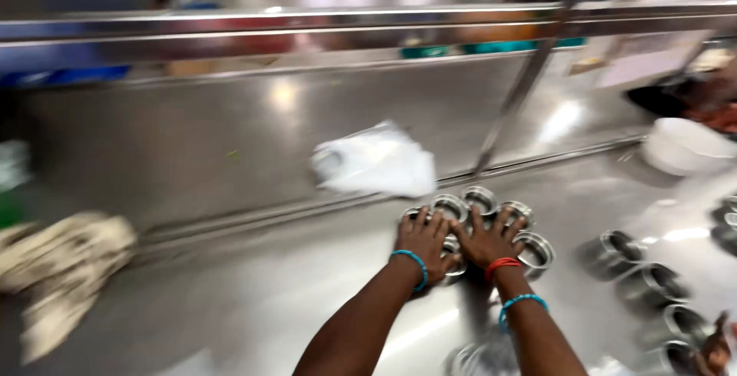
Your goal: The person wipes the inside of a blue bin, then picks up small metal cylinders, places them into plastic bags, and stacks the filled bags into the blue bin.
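Both my hands lie flat, palms down, on a cluster of several small round steel cups [482, 201] standing on a steel counter [253, 299]. My left hand [423, 242], with a blue band at the wrist, covers the cups on the left side. My right hand [487, 239], wearing a red and a blue band, covers those on the right, fingers spread. The two hands touch each other at the thumbs. The picture is blurred by motion.
A crumpled white plastic bag [378, 163] lies behind the cups. A pale rag [61, 268] sits at the left. More steel cups [649, 284] stand at the right, a white bowl [685, 146] beyond them. A steel shelf rail [307, 21] runs across the back.
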